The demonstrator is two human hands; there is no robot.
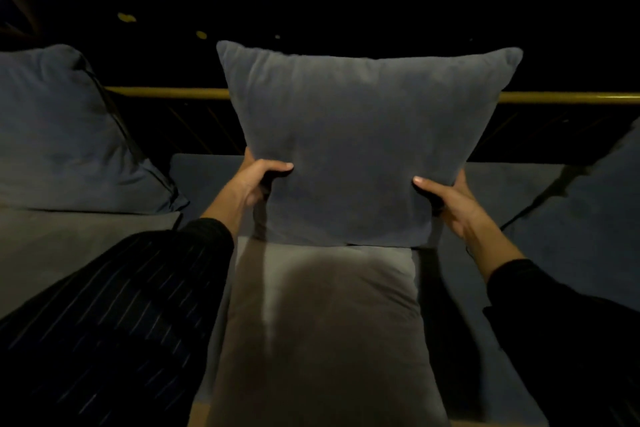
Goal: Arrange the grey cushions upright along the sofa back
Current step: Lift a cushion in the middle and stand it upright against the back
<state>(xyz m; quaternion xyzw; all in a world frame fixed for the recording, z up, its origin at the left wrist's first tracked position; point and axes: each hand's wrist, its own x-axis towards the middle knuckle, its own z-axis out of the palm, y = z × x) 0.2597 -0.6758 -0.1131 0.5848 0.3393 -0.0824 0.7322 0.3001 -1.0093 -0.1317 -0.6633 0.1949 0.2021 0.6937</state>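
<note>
Grey cushion point(367, 146) held upright over seat point(204, 166), before brass rail point(166, 92); lower sides grasped by left hand point(258, 180) and right hand point(446, 201). Best set squarely against rail, base tucked, beside left cushion point(65, 135). Flat cushion point(322, 322) lies beneath. Right cushion point(588, 218) cut off; sofa back lost in darkness.

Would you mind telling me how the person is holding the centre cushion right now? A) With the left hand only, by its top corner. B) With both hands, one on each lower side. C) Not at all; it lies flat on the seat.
B: the left hand and right hand grip the lower sides of the upright centre cushion, thumbs on its front.
</note>
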